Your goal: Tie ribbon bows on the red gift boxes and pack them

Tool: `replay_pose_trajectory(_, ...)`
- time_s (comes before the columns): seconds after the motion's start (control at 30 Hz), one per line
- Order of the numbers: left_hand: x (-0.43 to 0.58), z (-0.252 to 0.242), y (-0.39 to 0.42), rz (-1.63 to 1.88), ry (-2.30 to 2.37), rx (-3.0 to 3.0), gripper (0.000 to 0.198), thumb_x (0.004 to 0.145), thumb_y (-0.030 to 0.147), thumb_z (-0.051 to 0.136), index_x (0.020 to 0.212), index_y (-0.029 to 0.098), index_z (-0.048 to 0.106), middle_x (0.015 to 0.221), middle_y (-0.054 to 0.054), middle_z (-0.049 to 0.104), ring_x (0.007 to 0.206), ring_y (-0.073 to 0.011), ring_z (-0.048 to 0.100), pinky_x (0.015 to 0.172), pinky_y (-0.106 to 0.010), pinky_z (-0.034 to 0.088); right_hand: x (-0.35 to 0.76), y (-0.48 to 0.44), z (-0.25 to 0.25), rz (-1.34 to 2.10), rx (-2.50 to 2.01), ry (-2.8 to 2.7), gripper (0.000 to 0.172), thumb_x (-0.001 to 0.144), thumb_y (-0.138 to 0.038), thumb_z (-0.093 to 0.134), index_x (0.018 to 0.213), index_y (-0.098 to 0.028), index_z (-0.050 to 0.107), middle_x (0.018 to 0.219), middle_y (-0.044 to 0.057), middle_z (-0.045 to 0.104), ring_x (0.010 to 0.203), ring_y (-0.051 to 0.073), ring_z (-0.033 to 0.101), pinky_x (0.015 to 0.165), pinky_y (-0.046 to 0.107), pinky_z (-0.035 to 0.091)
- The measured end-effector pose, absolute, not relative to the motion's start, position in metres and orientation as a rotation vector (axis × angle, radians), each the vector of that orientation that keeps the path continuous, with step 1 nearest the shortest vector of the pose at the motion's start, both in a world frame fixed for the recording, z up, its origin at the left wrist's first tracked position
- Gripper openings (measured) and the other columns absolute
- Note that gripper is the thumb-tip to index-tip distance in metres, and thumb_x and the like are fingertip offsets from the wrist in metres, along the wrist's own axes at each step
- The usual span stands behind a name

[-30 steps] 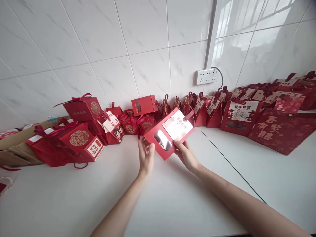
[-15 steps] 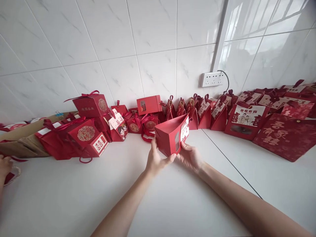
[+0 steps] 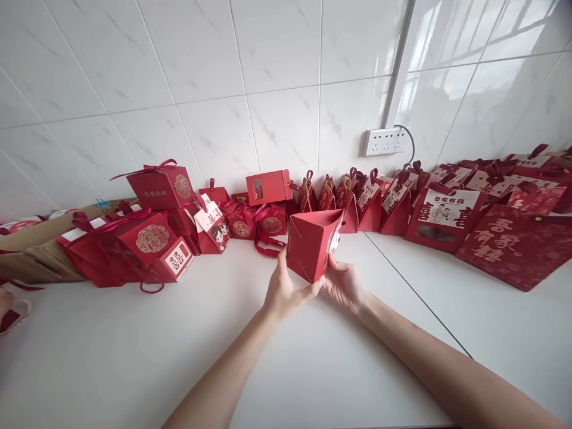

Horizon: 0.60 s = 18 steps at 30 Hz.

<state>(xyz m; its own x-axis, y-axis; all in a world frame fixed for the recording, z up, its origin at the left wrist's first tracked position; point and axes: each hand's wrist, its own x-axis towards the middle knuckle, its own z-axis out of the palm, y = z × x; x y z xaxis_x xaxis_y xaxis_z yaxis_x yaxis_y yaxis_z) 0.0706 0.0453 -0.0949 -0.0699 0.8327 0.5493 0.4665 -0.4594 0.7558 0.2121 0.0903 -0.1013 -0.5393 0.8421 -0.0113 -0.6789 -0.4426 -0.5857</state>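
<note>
While both forearms reach forward over the white table (image 3: pixel 286 369), the left hand (image 3: pixel 283 289) and right hand (image 3: pixel 346 283) grip a red paper box (image 3: pixel 306 247) between them, in the middle of the view, in front of the boxes lined up by the tiled wall (image 3: pixel 281 131). The left hand's fingers are clamped on it, thumb along the bottom corner and forefinger against the left side. The right hand's thumb presses the labelled face, with its other fingers curled low and partly hidden. The box is tilted, a wedge-shaped end facing up (whether its lower edge touches the table, I cannot tell), and part of a window and a white label show on its right side.

Just behind it, tapered red boxes (image 3: pixel 369 199) with ribbon loops stand in a row, and a windowed box (image 3: pixel 268 187) lies on top of others. To the right, a dark red bag (image 3: pixel 516 247) with pale characters rests beside a box (image 3: pixel 442 217) bearing a printed couple. On the left, a box with a gold medallion (image 3: pixel 147 238) sits near a brown paper bag (image 3: pixel 36 265). Another person's hand (image 3: pixel 4 302) shows at the left edge, its fingers too cropped to read, next to a pale cord (image 3: pixel 22 316).
</note>
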Motion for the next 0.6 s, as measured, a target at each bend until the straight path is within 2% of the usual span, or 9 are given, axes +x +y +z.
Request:
replay_pose_trajectory(0.17,0.071,-0.091,0.042,1.567,1.458,1.884,0.074,0.063,0.044,0.072,0.124,0.017,0.041,0.115,-0.015,0.065,0.105,-0.0275,0.063,0.087,-0.038,0.053,0.214,0.089,-0.102,2.085,-0.352,-0.71,0.019,0.087,-0.025,0.053,0.098,-0.019,0.068,0.108,0.006,0.07,0.101,0.02,0.066,0.058,0.023,0.059)
replay_pose_trajectory(0.27,0.07,-0.09,0.041,1.591,1.456,1.884,0.077,0.06,0.045,0.074,0.124,0.015,0.043,0.117,-0.015,0.065,0.106,-0.028,0.063,0.089,-0.038,0.052,0.214,0.089,-0.103,2.101,-0.34,-0.728,0.018,0.087,-0.028,0.054,0.097,-0.021,0.067,0.107,0.005,0.07,0.087,0.017,0.068,0.054,0.023,0.057)
replay_pose_trajectory(0.33,0.069,-0.09,0.041,1.599,1.434,1.835,0.08,0.059,0.045,0.074,0.126,0.015,0.042,0.118,-0.015,0.064,0.108,-0.0283,0.062,0.09,-0.038,0.051,0.213,0.088,-0.103,2.092,-0.324,-0.739,0.022,0.086,-0.029,0.056,0.104,-0.021,0.066,0.112,0.004,0.069,0.081,0.016,0.068,0.056,0.023,0.058)
replay_pose_trajectory(0.4,0.066,-0.091,0.042,1.611,1.404,1.724,0.081,0.06,0.047,0.072,0.128,0.016,0.042,0.118,-0.014,0.064,0.11,-0.0286,0.06,0.091,-0.038,0.05,0.212,0.086,-0.101,2.06,-0.307,-0.776,0.031,0.085,-0.032,0.06,0.115,-0.022,0.062,0.12,0.004,0.066,0.089,0.017,0.068,0.067,0.025,0.06)
replay_pose_trajectory(0.5,0.061,-0.094,0.048,1.646,1.336,1.476,0.066,0.065,0.051,0.065,0.12,0.018,0.05,0.113,-0.01,0.066,0.11,-0.0285,0.059,0.092,-0.038,0.047,0.209,0.082,-0.099,1.959,-0.339,-0.893,0.047,0.084,-0.038,0.066,0.127,-0.027,0.053,0.13,0.005,0.06,0.108,0.021,0.064,0.082,0.034,0.06)
replay_pose_trajectory(0.6,0.057,-0.098,0.055,1.655,1.277,1.329,0.051,0.074,0.056,0.052,0.107,0.017,0.058,0.108,-0.01,0.068,0.106,-0.0276,0.061,0.092,-0.039,0.047,0.206,0.077,-0.097,1.816,-0.44,-1.0,0.054,0.083,-0.046,0.066,0.131,-0.029,0.049,0.129,0.007,0.06,0.11,0.025,0.064,0.081,0.039,0.06)
